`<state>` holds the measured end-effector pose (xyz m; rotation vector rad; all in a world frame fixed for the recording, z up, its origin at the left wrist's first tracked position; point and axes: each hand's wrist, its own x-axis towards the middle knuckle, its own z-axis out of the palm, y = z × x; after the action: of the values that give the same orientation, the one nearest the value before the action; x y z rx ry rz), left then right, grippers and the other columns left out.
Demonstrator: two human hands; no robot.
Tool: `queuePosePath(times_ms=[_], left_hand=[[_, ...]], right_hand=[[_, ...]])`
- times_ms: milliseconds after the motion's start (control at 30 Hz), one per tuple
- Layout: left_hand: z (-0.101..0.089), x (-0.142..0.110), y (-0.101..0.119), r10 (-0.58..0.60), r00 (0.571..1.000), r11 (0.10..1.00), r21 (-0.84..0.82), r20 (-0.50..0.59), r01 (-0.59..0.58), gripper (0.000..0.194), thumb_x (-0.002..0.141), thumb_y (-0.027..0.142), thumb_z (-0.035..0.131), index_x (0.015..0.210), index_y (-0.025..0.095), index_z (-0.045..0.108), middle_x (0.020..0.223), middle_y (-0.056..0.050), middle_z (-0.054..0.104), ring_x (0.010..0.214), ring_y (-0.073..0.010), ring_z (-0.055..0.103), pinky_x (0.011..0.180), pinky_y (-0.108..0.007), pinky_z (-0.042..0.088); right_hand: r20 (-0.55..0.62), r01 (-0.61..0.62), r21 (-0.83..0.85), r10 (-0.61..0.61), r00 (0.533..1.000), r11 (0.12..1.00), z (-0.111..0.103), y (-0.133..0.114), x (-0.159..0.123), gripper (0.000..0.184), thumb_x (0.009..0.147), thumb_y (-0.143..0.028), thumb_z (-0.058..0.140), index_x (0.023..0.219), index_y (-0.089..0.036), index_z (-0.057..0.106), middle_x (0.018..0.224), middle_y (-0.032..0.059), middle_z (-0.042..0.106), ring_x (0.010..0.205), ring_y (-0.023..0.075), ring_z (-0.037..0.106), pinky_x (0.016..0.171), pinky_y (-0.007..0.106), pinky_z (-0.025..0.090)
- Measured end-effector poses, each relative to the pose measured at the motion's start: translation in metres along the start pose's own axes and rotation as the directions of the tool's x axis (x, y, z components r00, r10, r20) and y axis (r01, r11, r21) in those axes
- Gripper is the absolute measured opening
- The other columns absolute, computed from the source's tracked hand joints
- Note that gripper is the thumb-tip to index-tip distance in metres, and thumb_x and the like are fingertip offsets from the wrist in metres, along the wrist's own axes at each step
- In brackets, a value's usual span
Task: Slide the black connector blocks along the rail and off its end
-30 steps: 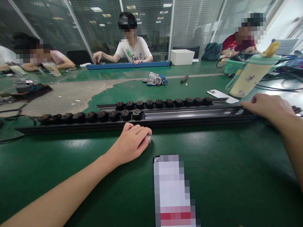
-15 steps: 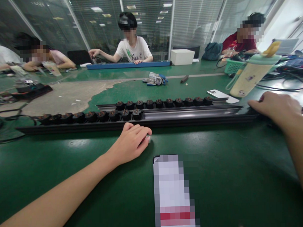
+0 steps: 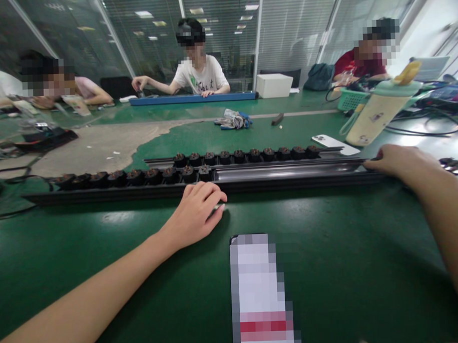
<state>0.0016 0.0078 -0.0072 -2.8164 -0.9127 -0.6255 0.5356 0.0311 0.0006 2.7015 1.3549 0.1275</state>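
Observation:
A long black rail (image 3: pixel 289 172) lies across the green table, its left half filled with a row of small black sockets (image 3: pixel 139 175). A second rail behind it carries another row of sockets (image 3: pixel 247 155). My left hand (image 3: pixel 195 215) rests on the table against the front rail's near side, fingers loosely curled, holding nothing that I can see. My right hand (image 3: pixel 399 161) sits at the front rail's right end, fingers curled down at the rail; whatever is under them is hidden.
A phone (image 3: pixel 261 290) lies face up near me. A white phone (image 3: pixel 335 144), a tilted bottle (image 3: pixel 380 108) and a green basket (image 3: pixel 349 101) stand at the right, with loose parts (image 3: pixel 452 164) beyond my right hand. Gloves (image 3: pixel 232 120) lie mid-table. Three people work at the far side.
My right hand moved right along the rail's end, then came back left to it. My left hand has hardly moved.

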Motion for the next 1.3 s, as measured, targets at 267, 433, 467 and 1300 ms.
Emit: queuePosePath(times_ms=[267, 433, 467, 1300], left_hand=[[-0.001, 0.0, 0.0, -0.036, 0.981, 0.993, 0.108, -0.189, 0.057, 0.023, 0.096, 0.021, 0.055, 0.118, 0.018, 0.061, 0.141, -0.017, 0.048, 0.137, -0.0342, 0.044, 0.116, -0.057, 0.037], [0.004, 0.001, -0.004, -0.104, 0.974, 0.986, 0.108, -0.2, 0.128, 0.022, 0.095, 0.021, 0.056, 0.117, 0.018, 0.055, 0.155, -0.019, 0.039, 0.151, -0.0357, 0.034, 0.127, -0.063, 0.021], [0.005, 0.001, -0.004, -0.12, 0.973, 0.985, 0.096, -0.198, 0.141, 0.019, 0.095, 0.021, 0.055, 0.114, 0.018, 0.053, 0.156, -0.02, 0.039, 0.152, -0.0354, 0.033, 0.127, -0.064, 0.021], [0.006, 0.0, -0.01, -0.199, 0.939, 0.979, -0.024, -0.279, 0.2, 0.015, 0.095, 0.022, 0.052, 0.104, 0.022, 0.04, 0.145, -0.018, 0.055, 0.149, -0.0303, 0.041, 0.128, -0.066, 0.016]], right_hand=[[-0.131, -0.047, -0.032, 0.042, 0.991, 0.998, -0.028, -0.035, -0.041, 0.056, 0.097, -0.051, 0.046, 0.128, -0.009, 0.066, 0.124, 0.03, 0.058, 0.107, 0.0307, 0.053, 0.074, 0.041, 0.03], [-0.347, 0.162, 0.024, -0.144, 0.927, 0.986, -0.056, -0.078, -0.096, 0.059, 0.104, -0.043, 0.023, 0.12, -0.006, 0.067, 0.115, 0.0262, 0.062, 0.1, 0.0276, 0.054, 0.07, 0.039, 0.026], [-0.374, 0.211, 0.029, -0.185, 0.909, 0.977, -0.057, -0.086, -0.104, 0.057, 0.104, -0.041, 0.023, 0.118, -0.007, 0.066, 0.114, 0.0251, 0.063, 0.096, 0.0258, 0.054, 0.069, 0.038, 0.025], [-0.38, 0.554, -0.066, -0.535, 0.755, 0.83, -0.037, -0.138, -0.146, 0.043, 0.102, -0.043, 0.028, 0.088, -0.017, 0.059, 0.078, 0.0068, 0.066, 0.061, 0.0132, 0.046, 0.059, 0.031, 0.014]])
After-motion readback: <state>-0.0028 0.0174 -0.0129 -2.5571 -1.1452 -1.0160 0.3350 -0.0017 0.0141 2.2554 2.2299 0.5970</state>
